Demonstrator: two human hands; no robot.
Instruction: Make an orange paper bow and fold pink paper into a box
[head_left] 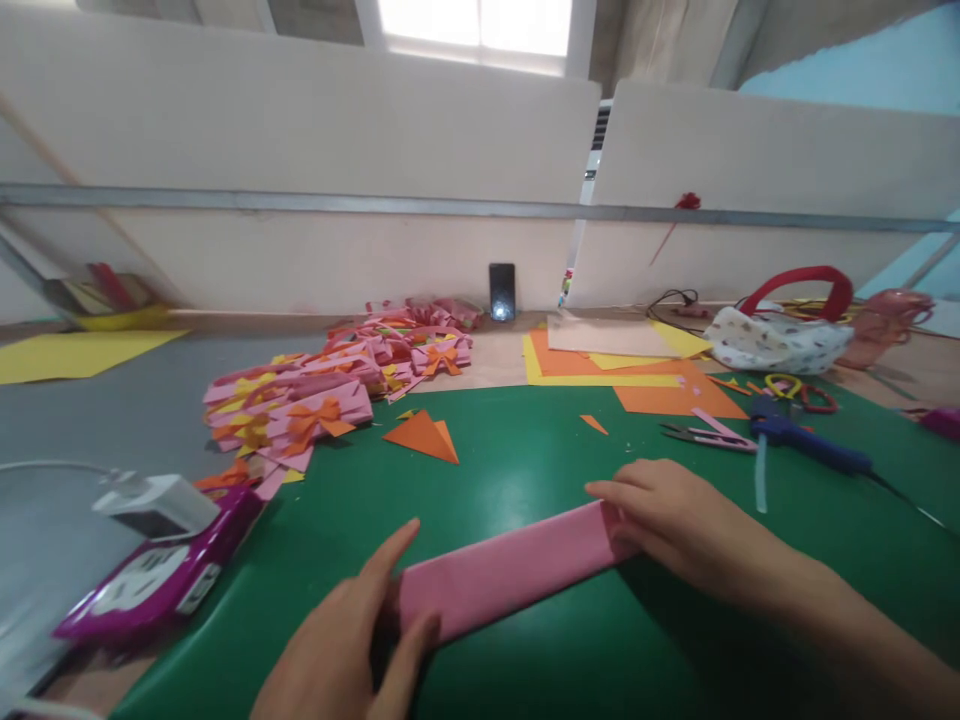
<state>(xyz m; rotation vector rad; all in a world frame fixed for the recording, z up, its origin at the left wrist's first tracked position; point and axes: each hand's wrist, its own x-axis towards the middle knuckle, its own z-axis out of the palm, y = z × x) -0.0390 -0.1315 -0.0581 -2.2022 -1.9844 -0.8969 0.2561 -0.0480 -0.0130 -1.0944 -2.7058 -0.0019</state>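
A folded pink paper strip (510, 570) lies slantwise just above or on the green mat (517, 450), its right end higher in view. My left hand (345, 640) grips its left end, thumb in front and a finger stretched along the far side. On the right end, my right hand (667, 515) closes with its fingertips over the edge. Beyond the strip lie a folded orange paper piece (424, 437) and a small orange scrap (594, 424). Thread snips (709, 437) and a blue glue gun (806, 435) rest past my right hand.
Pink folded papers with orange and yellow bows (322, 400) are heaped at back left. A purple pack (161, 580) carries a white charger (161, 505). Orange and yellow sheets (570, 360) lie at the back, near a phone (502, 291) and a patterned pouch (780, 340).
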